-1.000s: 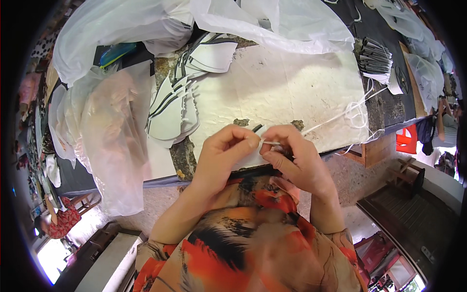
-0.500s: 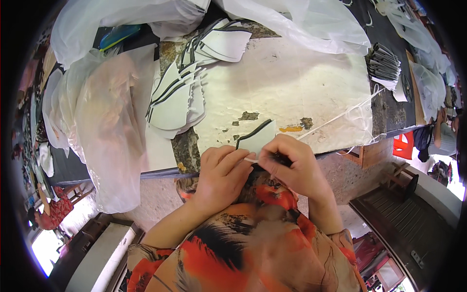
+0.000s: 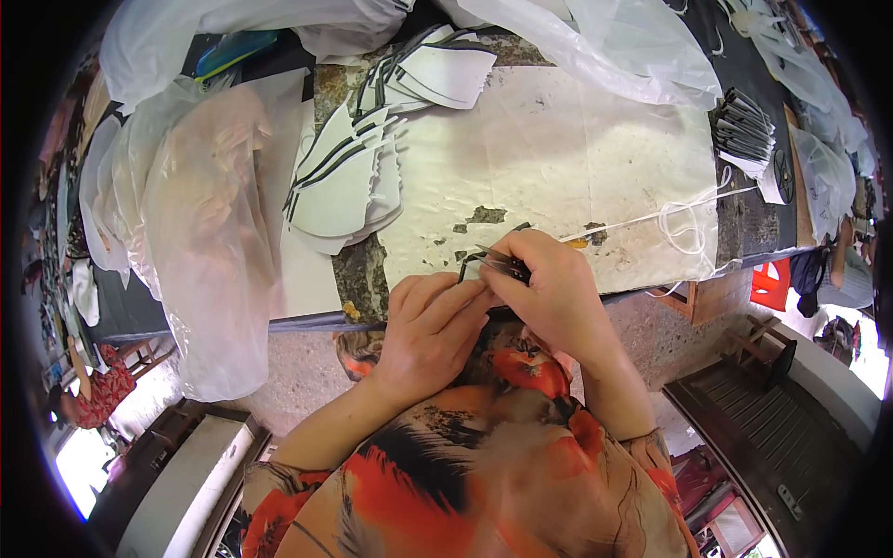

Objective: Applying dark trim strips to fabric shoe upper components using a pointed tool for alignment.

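Note:
My left hand (image 3: 430, 327) is closed, its fingers pinching a small white panel with black edging (image 3: 472, 271) at the table's near edge. My right hand (image 3: 551, 281) is wrapped around small dark snips (image 3: 507, 264), whose pointed blades lie over the panel close to my left fingertips. Most of the panel is hidden behind both hands. A thin white cord (image 3: 651, 220) runs from beside my right hand toward the right, with a loose loop in it. Similar white panels with black edges (image 3: 337, 197) lie overlapped beyond my left hand.
More such panels (image 3: 448, 73) lie fanned at the back. A bundle of dark-edged pieces (image 3: 744, 128) sits at the right. Translucent plastic bags (image 3: 209, 232) hang over the left edge and lie along the back. Worn white sheeting (image 3: 558, 149) covers the tabletop. A red stool (image 3: 770, 284) stands beyond the right edge.
My right hand has turned and moved up over the panel, bringing the snips' blades onto it. The white cord has shifted and now forms a loop. My left hand keeps its pinch.

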Available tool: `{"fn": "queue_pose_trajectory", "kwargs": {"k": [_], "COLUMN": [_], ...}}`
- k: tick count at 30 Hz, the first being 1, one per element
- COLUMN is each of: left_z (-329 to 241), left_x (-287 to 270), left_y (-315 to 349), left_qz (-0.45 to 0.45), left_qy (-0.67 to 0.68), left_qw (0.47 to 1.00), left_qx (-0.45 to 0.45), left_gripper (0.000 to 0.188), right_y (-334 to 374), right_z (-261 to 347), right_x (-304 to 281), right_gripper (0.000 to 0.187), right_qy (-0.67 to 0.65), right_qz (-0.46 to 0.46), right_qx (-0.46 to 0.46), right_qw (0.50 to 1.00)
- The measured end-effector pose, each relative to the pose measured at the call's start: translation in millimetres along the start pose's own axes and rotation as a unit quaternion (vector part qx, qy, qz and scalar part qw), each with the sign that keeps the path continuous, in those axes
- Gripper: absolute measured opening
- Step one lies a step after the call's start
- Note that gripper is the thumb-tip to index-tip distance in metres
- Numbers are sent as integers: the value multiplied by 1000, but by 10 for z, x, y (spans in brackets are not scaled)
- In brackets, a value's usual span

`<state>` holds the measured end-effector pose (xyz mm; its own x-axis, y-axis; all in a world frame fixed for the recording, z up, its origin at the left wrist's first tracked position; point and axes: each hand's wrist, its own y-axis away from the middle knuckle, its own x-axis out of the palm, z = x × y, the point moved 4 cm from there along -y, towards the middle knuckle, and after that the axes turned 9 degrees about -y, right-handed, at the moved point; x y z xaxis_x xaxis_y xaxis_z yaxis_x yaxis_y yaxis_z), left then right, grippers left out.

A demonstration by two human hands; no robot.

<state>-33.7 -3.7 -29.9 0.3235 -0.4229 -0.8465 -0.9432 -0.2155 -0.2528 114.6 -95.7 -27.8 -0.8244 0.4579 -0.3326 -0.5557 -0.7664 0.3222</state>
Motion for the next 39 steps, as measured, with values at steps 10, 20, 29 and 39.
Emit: {"fn": "queue_pose_trajectory", "kwargs": {"k": [10,20,29,39], "left_z": [4,3,-1,-12], "left_x": [13,23,21,31], "left_y": [4,18,1,-4], "left_qz": [2,-7,-10,19], "left_qy": [7,-6,-4,-51], "left_qw": [1000,1000,1000,998], "left_qx": [1,5,-14,-25], "left_gripper": [35,38,37,32], "right_y": [-27,-19,-10,-18], "right_z": [-10,12,-14,-17], "right_x": [46,55,54,32], "right_gripper": [16,15,12,14], "right_qy": [69,70,67,68], "right_qz": [-44,-71,-63,-52], "right_qx": [-22,-46,-53,-69], "right_qw": [996,994,994,994]}}
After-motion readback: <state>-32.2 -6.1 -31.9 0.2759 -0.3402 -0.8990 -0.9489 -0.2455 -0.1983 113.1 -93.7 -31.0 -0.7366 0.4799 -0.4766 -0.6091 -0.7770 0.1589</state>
